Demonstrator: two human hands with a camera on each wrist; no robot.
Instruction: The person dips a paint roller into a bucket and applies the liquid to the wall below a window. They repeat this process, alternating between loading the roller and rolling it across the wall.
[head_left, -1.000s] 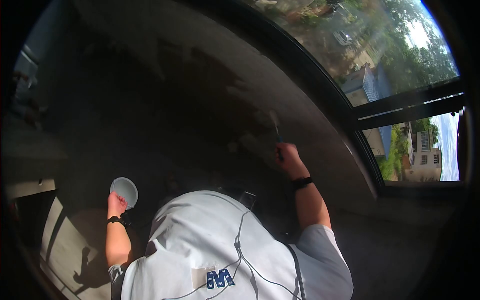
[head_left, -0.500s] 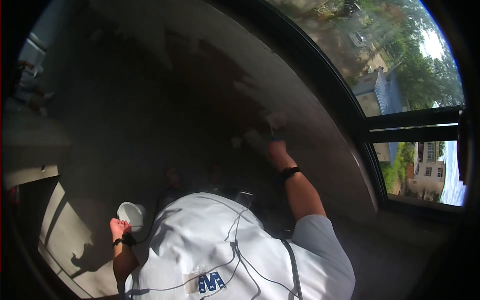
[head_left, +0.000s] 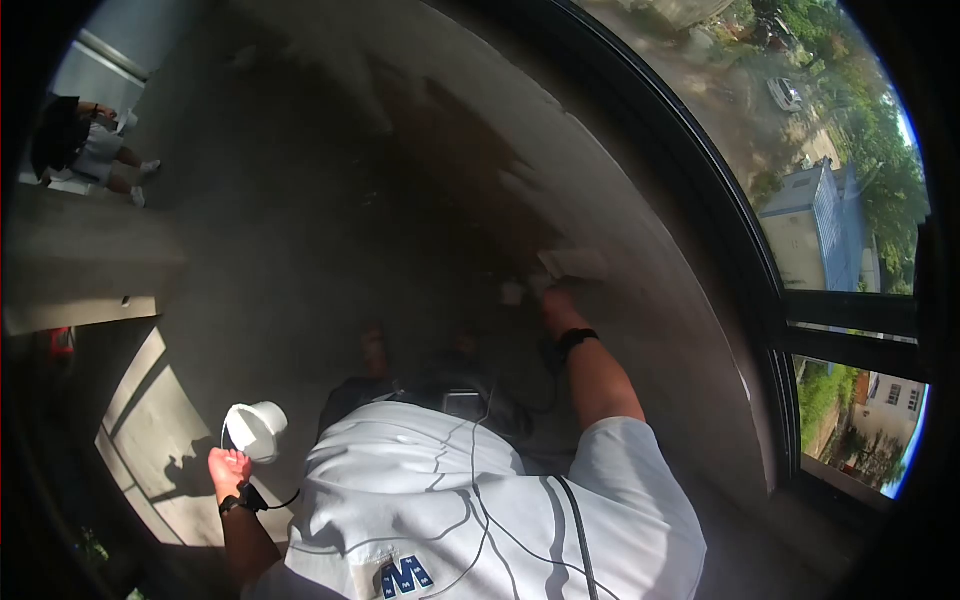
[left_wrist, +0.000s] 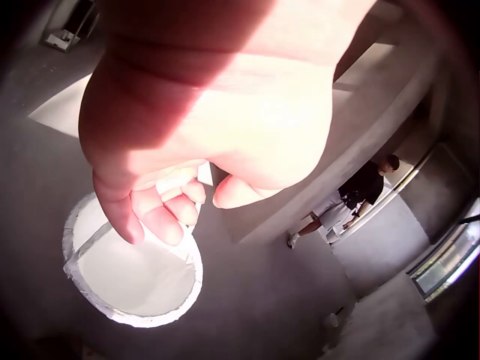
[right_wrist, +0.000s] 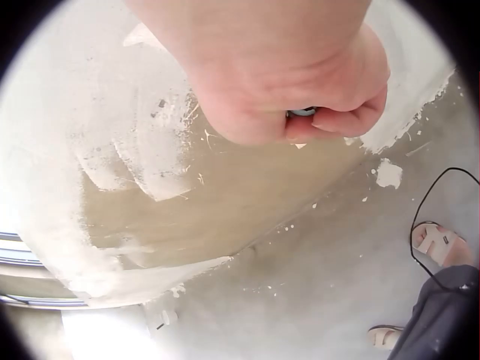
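A white bucket [head_left: 257, 432] hangs from my left hand [head_left: 229, 472], tipped to one side. Seen from the left wrist, the fingers of that hand [left_wrist: 202, 131] curl over the near edge of the bucket [left_wrist: 150, 321], which has pale material inside; whether they hold its rim or its handle I cannot tell. My right hand [head_left: 562, 310] is at the wall [head_left: 640, 235], beside a pale smeared patch. In the right wrist view the right hand [right_wrist: 292, 75] grips a tool whose handle end [right_wrist: 303, 112] shows between the fingers; its blade is hidden there.
A window frame [head_left: 715, 150] runs along the right. A person in dark top and light shorts [head_left: 98, 150] is at the far left. White splashes [right_wrist: 388, 173] mark the floor near sandalled feet [right_wrist: 442, 244], and a black cable [right_wrist: 415, 217] loops beside them.
The head view has turned, bringing the other person into clearer view. The bucket has tipped further. My right hand has gone from holding the tool outstretched to close against the pale patch.
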